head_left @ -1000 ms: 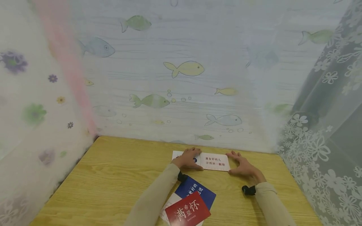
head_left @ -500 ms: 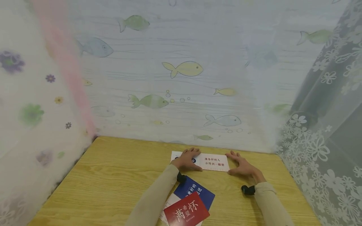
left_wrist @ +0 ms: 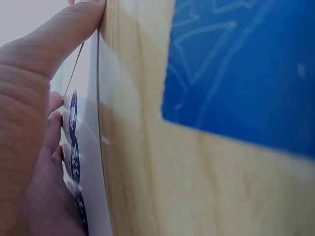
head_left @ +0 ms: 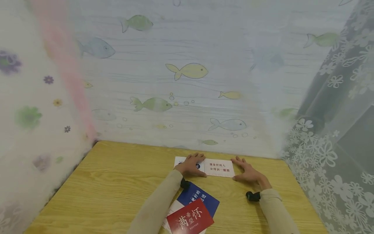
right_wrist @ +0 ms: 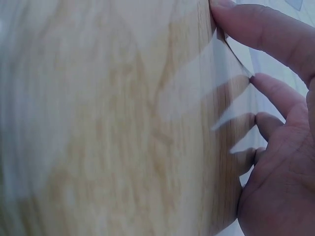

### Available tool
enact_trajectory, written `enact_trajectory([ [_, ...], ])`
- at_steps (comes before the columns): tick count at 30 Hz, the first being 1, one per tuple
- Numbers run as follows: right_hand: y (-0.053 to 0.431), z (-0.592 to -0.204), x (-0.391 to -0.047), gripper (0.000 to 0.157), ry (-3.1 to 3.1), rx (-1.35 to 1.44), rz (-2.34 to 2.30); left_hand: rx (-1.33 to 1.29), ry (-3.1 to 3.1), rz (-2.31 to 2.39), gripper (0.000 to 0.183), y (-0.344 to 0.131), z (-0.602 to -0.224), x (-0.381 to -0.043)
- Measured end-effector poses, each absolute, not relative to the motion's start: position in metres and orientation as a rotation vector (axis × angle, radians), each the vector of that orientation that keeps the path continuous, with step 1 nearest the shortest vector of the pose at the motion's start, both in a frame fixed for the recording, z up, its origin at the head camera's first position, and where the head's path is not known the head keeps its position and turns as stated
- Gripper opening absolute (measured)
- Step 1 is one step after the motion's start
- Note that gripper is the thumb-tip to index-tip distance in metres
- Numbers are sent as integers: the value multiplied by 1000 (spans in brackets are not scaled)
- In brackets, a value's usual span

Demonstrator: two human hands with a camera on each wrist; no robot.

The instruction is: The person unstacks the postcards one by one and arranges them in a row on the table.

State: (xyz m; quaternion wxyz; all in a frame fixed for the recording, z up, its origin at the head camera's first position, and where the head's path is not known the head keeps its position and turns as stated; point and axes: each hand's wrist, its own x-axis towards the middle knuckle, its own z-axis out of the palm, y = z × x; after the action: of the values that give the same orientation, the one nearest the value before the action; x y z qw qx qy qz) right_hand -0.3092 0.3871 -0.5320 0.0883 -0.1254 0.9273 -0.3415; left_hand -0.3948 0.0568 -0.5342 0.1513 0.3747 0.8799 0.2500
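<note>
Two white cards lie side by side near the back of the table. The left card (head_left: 177, 160) carries dark blue discs with white characters and is partly hidden under my left hand (head_left: 191, 164). The right card (head_left: 221, 168) bears two lines of reddish characters. My left hand's thumb and fingertips are spread along the seam between the cards. On the other side, my right hand (head_left: 249, 172) has its thumb at the right card's near corner and its index fingertip at the far corner. In the right wrist view, the other fingers (right_wrist: 268, 125) rest on the table.
Closer to me, a red card (head_left: 190, 219) with white characters overlaps a blue card (head_left: 210, 204) and a pale card (head_left: 175, 208). These lie beside my left forearm on the wooden table (head_left: 117, 185). A fish-patterned cloth (head_left: 163, 78) hangs behind the table.
Everything shifts slightly left in the head view as the camera turns a little. Hands and cards keep their places relative to each other.
</note>
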Motion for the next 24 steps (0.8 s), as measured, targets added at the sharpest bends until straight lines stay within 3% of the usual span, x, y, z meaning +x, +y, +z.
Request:
enact_trajectory([
  [24, 384, -531, -307, 94, 2746, -335, -1056, 1040, 2548, 741, 96, 58, -534, -394],
])
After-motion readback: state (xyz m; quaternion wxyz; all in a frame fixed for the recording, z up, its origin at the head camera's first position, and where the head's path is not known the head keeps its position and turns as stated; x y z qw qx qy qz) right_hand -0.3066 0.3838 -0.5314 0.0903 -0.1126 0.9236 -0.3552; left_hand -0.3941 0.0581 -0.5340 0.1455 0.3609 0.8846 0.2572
